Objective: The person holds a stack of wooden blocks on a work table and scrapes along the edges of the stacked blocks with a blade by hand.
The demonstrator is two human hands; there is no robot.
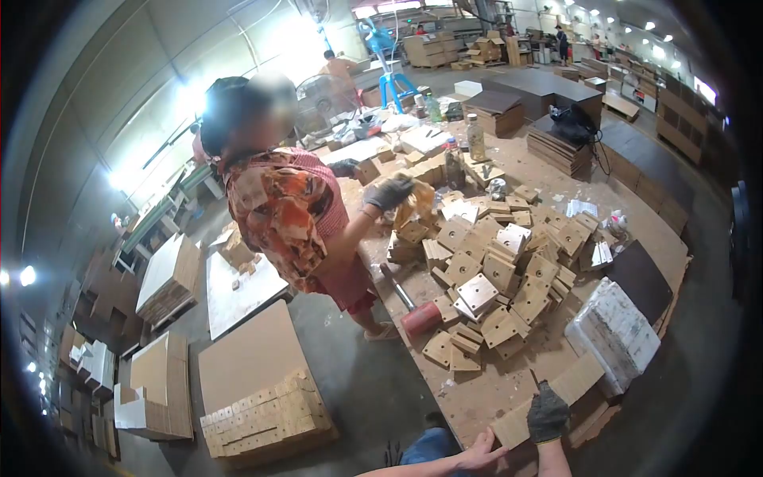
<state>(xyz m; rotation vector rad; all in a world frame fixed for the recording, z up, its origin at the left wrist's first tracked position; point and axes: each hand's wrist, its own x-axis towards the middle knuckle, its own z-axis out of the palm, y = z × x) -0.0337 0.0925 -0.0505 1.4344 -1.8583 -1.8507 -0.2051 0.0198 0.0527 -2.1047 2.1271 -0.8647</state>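
Surface [473, 401]: pale strip [579, 380] lies near its near edge. Left hand [482, 453] at strip's left end, grip unclear; right hand [548, 415], gloved, curled round thin tool [535, 377]. Advisable: brace strip flat, fingers clear of tip.

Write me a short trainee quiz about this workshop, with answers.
1. Which of the camera wearer's own hands wears a dark grey fabric glove?
2. True or false: the red cylindrical mallet head lies on the floor.
3. Fill in: the co-worker in the orange-patterned fabric top extends a ____ (bare/gloved) hand over the flat brown tabletop.

Key:
1. The right hand.
2. False; the mallet head lies on the tabletop.
3. Gloved.
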